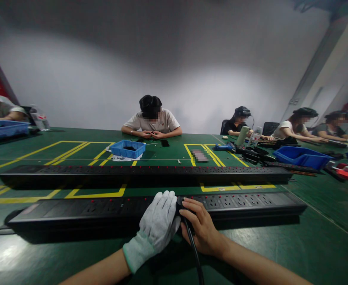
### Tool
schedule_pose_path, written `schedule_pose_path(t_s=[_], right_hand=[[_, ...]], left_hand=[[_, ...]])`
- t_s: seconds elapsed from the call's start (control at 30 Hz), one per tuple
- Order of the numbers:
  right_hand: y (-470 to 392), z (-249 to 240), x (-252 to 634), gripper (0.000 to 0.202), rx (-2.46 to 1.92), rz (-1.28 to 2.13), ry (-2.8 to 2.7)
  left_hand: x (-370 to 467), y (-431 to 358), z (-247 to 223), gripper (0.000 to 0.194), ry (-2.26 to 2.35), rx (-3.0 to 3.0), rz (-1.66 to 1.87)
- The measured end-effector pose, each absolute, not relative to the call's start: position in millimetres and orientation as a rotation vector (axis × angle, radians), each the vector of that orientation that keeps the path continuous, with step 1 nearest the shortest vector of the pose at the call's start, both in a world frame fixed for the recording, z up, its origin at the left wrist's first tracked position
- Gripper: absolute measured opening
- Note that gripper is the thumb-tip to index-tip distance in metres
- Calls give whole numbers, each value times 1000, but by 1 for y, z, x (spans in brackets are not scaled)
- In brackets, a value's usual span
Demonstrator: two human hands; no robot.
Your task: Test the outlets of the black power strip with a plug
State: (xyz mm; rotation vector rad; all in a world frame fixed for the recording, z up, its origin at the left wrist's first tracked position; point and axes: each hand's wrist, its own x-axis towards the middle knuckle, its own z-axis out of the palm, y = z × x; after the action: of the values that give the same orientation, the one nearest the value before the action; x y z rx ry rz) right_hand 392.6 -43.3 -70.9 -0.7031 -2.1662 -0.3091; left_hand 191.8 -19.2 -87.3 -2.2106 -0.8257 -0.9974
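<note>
A long black power strip point(58, 209) with sockets and small red parts lies across the near side of the table. My left hand point(160, 217), in a white-grey glove, rests on its middle with fingers stretched out and side by side, against a black plug point(180, 204). Bare fingers of my right hand point(200, 225) are closed round that plug from the right, over the sockets. How deep the plug sits is hidden. From it a black cable point(195, 253) runs down toward me. Behind lies a second long black strip point(102, 173), parallel to the first.
A small blue bin point(128, 149) stands beyond the strips, and a person point(152, 118) sits across the table. To the right are a larger blue bin point(302, 157), tools, dark parts and a green bottle point(243, 135). More people sit at both sides. Yellow tape point(96, 194) marks the green tabletop.
</note>
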Motion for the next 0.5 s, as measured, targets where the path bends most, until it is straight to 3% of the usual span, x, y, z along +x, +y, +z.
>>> schedule_pose_path(t_s=[0.5], right_hand=[[-43,-70,392,54,-717,-306,-2170]], left_hand=[[190,-17,-93,57,-853,-2232,-976]])
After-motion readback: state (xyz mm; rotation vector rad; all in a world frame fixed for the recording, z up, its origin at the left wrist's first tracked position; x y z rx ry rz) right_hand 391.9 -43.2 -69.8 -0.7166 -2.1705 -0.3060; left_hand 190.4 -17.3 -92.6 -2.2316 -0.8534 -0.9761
